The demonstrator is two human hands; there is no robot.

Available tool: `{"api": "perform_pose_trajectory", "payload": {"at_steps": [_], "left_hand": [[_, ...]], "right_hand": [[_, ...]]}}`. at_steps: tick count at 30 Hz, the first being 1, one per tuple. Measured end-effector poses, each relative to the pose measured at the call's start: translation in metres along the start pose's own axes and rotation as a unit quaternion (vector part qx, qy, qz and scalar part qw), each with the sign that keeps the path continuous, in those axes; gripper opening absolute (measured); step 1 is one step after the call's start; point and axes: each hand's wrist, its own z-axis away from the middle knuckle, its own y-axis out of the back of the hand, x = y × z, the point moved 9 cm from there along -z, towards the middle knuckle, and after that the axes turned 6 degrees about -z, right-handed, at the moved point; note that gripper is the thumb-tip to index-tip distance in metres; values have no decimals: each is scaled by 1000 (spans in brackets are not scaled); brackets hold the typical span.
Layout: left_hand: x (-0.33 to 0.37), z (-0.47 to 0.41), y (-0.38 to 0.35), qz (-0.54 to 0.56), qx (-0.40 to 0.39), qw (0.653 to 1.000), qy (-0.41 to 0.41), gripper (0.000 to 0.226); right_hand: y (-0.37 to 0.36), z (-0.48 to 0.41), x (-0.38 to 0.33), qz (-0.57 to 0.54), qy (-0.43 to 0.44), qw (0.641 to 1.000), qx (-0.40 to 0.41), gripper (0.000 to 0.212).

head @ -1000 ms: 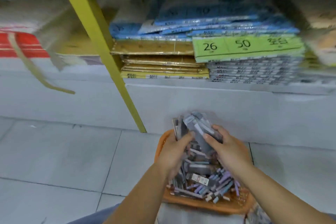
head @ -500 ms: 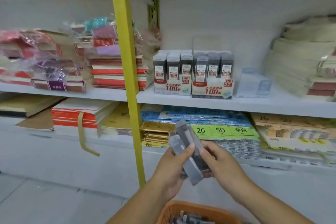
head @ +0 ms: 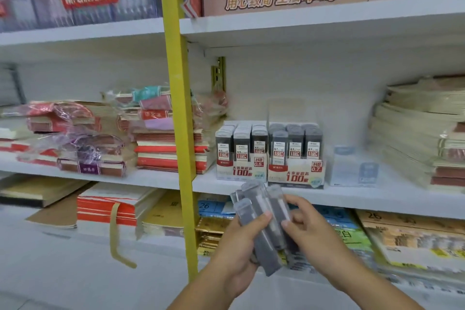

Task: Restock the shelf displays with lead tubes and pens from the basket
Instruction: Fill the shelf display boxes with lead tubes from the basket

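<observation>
A bundle of grey lead tubes (head: 261, 219) is held in front of the shelf, below the middle board. My left hand (head: 239, 251) grips the bundle from the left, thumb across its front. From the right, my right hand (head: 309, 231) pinches the tubes with thumb and fingers. On the middle shelf just above stand two display boxes of lead tubes, the 0.5 display (head: 240, 156) and the 0.7 display (head: 297, 158), both filled with upright tubes. The basket is out of view.
A yellow upright post (head: 180, 108) runs down the shelf left of my hands. Stacks of notebooks (head: 166, 146) lie on the left, paper stacks (head: 422, 133) on the right. A small clear box (head: 354, 171) sits beside the 0.7 display. Packs of paper fill the lower shelf (head: 377, 234).
My view rose from the floor basket to the shelves. Both hands lifted the bundle of lead tubes out of the basket and up toward the middle shelf displays.
</observation>
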Motion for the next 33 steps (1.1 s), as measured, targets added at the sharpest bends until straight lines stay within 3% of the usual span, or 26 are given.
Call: {"api": "perform_pose_trajectory", "payload": {"at_steps": [8, 11, 14, 17, 25, 30, 33], "left_hand": [[23, 1, 17, 24, 30, 998, -42, 57], [23, 4, 22, 9, 35, 999, -37, 68], [25, 6, 19, -12, 35, 999, -39, 63], [23, 7, 14, -30, 30, 998, -36, 53], [28, 8, 8, -33, 36, 998, -42, 46], [48, 5, 16, -4, 38, 997, -70, 54], [56, -2, 23, 6, 41, 996, -84, 54]], "right_hand": [[-4, -4, -9, -36, 32, 999, -11, 36], [1, -2, -4, -59, 17, 998, 17, 24], [7, -2, 3, -121, -14, 992, 39, 24], [10, -3, -7, -157, 12, 987, 20, 27], [23, -8, -10, -116, 34, 991, 60, 25], [46, -17, -72, -41, 141, 983, 107, 52], [68, -20, -134, 37, 245, 957, 152, 39]]}}
